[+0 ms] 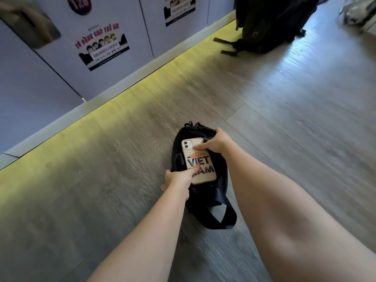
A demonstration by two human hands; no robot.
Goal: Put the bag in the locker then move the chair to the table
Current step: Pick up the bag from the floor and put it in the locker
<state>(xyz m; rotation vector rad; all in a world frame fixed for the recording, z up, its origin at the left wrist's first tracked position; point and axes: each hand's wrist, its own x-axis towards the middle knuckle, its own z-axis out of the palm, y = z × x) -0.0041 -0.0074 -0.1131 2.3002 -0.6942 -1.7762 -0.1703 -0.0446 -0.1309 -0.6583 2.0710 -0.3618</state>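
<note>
A small black bag lies on the wooden floor in front of me, its strap looped toward me. A phone in a cream case printed "VIET NAM" rests on the bag's open top. My left hand grips the phone's lower left edge, thumb on the case. My right hand holds the bag's upper right edge, thumb pressing the phone near its camera. The pale lockers with children's stickers stand at the upper left, doors closed. No chair or table is visible.
A large dark backpack leans against the lockers at the upper right, straps trailing on the floor. A pale object sits at the far right corner. A yellow light strip runs along the locker base.
</note>
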